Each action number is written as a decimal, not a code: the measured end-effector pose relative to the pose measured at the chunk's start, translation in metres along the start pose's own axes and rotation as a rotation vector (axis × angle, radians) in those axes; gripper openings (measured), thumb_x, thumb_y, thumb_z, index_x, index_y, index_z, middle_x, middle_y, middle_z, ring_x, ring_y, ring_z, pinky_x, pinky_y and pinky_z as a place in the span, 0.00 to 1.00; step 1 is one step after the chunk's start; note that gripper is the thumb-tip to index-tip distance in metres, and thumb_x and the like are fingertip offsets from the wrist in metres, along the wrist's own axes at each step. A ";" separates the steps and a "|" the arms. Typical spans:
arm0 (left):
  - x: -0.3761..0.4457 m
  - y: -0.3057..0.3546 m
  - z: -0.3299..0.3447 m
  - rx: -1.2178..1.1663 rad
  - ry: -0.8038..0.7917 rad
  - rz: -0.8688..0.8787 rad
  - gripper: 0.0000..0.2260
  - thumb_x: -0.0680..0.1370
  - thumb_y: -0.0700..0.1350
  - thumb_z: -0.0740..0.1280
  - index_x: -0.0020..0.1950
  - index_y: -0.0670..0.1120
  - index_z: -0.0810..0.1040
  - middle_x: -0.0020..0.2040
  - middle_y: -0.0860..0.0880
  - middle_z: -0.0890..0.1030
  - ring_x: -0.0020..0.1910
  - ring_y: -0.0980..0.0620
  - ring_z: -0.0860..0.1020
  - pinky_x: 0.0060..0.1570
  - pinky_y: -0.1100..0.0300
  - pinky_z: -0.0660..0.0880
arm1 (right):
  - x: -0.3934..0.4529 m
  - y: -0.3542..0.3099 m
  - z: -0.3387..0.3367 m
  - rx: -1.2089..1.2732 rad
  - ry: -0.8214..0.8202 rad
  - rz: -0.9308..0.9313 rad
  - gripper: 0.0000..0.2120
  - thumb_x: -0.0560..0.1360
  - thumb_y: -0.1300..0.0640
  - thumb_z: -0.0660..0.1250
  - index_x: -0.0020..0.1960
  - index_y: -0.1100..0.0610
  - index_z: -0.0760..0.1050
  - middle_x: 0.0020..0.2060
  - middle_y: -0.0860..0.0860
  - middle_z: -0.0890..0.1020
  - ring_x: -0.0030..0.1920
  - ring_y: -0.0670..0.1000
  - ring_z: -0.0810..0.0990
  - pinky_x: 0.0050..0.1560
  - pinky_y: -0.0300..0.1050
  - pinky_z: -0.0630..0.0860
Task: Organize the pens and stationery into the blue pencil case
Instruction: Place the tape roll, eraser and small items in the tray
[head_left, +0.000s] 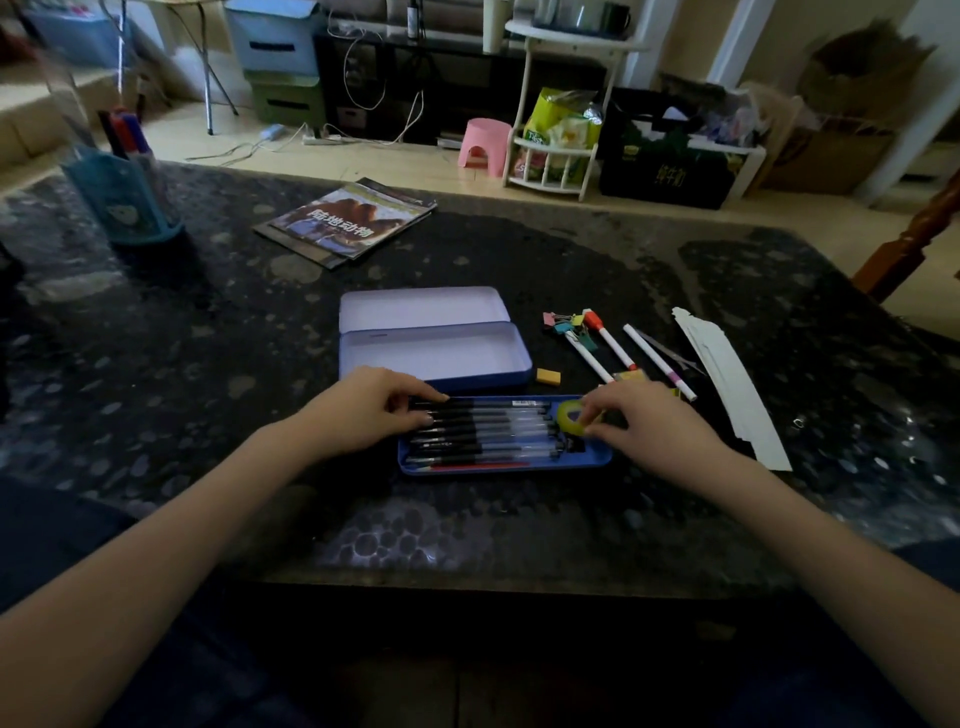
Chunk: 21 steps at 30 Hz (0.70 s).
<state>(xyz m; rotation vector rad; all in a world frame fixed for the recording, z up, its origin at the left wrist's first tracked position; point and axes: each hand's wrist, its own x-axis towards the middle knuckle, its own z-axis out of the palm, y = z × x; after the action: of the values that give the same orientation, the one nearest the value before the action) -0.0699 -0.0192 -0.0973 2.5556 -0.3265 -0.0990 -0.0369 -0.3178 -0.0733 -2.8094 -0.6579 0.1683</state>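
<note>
Blue pencil case (436, 358) sits open mid-tabletop (208, 364), and its inner tray (504, 462) lies just in front of it, nearer the front edge, long axis running left-right. Black pens (488, 431) lie lined up in it along that axis. Left hand (363, 410) rests curled fingertips on the pen ends, not really gripping. Right hand (649, 421) pinches a yellow-green tape roll (574, 415) at the tray's right end. Leftover markers (613, 348) and binder clips (563, 322) lie toward the right edge, so I'd guess the right hand's closer for those.

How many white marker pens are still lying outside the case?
3, side by side right of the open blue tin case: left white marker, middle red-capped one, right one. Hands may hide others.
</note>
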 end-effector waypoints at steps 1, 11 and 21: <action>-0.001 0.000 0.000 0.025 -0.013 -0.002 0.13 0.75 0.47 0.68 0.59 0.58 0.78 0.37 0.56 0.80 0.34 0.60 0.76 0.37 0.66 0.72 | 0.002 -0.001 0.002 -0.026 -0.013 0.005 0.05 0.73 0.53 0.70 0.49 0.50 0.80 0.52 0.46 0.80 0.53 0.48 0.78 0.54 0.49 0.77; 0.004 -0.004 0.000 0.088 -0.001 0.009 0.10 0.76 0.48 0.67 0.57 0.55 0.77 0.32 0.55 0.74 0.31 0.59 0.73 0.32 0.69 0.64 | 0.015 -0.001 0.009 -0.066 -0.005 -0.014 0.10 0.72 0.57 0.69 0.52 0.48 0.75 0.51 0.47 0.78 0.53 0.50 0.76 0.50 0.51 0.78; 0.004 -0.007 -0.002 0.060 -0.029 -0.001 0.11 0.76 0.47 0.68 0.57 0.55 0.77 0.34 0.54 0.75 0.33 0.57 0.74 0.34 0.67 0.68 | 0.034 0.046 -0.011 0.029 0.106 0.232 0.10 0.76 0.56 0.63 0.56 0.50 0.77 0.50 0.50 0.80 0.49 0.51 0.79 0.52 0.51 0.77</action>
<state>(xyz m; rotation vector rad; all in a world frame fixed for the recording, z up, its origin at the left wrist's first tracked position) -0.0645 -0.0131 -0.0991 2.6157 -0.3437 -0.1288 0.0147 -0.3445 -0.0765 -2.8371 -0.3021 0.0688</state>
